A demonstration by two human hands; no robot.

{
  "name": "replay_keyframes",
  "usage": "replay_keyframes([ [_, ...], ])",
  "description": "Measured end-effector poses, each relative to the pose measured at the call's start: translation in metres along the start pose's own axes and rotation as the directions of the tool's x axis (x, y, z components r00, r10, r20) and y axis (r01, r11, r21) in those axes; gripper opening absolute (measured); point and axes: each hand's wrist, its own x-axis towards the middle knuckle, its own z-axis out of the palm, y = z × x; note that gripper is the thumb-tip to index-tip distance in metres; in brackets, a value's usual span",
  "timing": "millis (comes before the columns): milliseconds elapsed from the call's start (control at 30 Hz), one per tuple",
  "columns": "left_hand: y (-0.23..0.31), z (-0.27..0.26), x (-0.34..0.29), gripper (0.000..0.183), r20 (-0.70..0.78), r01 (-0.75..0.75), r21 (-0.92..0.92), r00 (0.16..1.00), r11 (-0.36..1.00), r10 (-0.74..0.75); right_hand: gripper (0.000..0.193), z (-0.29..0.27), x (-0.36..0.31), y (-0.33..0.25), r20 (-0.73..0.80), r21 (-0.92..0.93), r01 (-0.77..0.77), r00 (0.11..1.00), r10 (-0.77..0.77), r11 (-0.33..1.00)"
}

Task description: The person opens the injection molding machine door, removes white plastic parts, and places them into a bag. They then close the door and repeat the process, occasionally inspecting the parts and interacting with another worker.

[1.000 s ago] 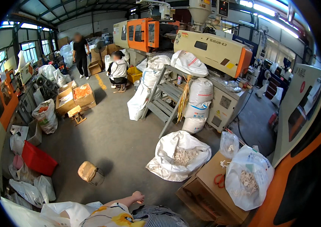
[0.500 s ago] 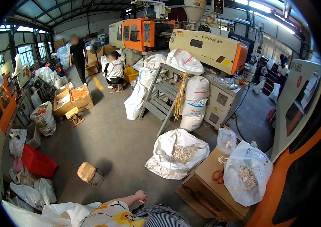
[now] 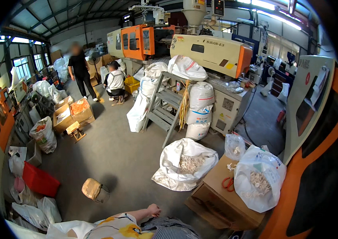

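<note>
Bare hand [image 3: 153, 210] beside striped fabric [image 3: 171, 228] | crinkled white sack [image 3: 169, 169] | boxy cardboard carton [image 3: 217, 186]

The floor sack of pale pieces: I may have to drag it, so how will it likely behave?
The sack will probably sag and fold, as its walls slump in creases. Its small pale pieces may spill if it tips, since the mouth gapes wide.

hand [image 3: 154, 210] too small to tell its grip; floral shirt [image 3: 117, 228], striped cloth [image 3: 171, 228] cut off below
</note>
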Motion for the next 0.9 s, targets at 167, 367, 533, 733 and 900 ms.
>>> replay_keyframes([
  [167, 0.030, 0.022, -0.009, 0.017, 0.105, -0.059, 0.091, 0.993, 0.994, 0.049, 0.029, -0.004, 0.002, 0.014, -0.229, 0.497, 0.301, 0.950, -0.211, 0.814],
  [367, 0.032, 0.041, 0.009, 0.025, 0.224, -0.323, 0.435, 0.943, 0.841, 0.246, 0.027, -0.052, -0.020, -0.014, -0.072, -0.001, -0.161, 0.984, 0.160, 0.987],
  [533, 0.066, 0.071, -0.024, 0.024, 0.375, -0.436, 0.487, 0.887, 0.757, 0.270, 0.026, -0.092, -0.026, -0.008, -0.045, -0.262, -0.075, 0.997, 0.066, 0.962],
  [733, 0.082, 0.099, -0.036, 0.027, 0.488, -0.553, 0.562, 0.822, 0.615, 0.293, 0.010, -0.111, -0.036, -0.045, -0.034, -0.040, -0.159, 0.987, 0.158, 0.986],
  [900, 0.091, 0.125, -0.044, 0.028, 0.600, -0.634, 0.572, 0.756, 0.520, 0.262, 0.009, -0.136, -0.046, -0.063, -0.114, -0.058, -0.198, 0.975, 0.191, 0.978],
])
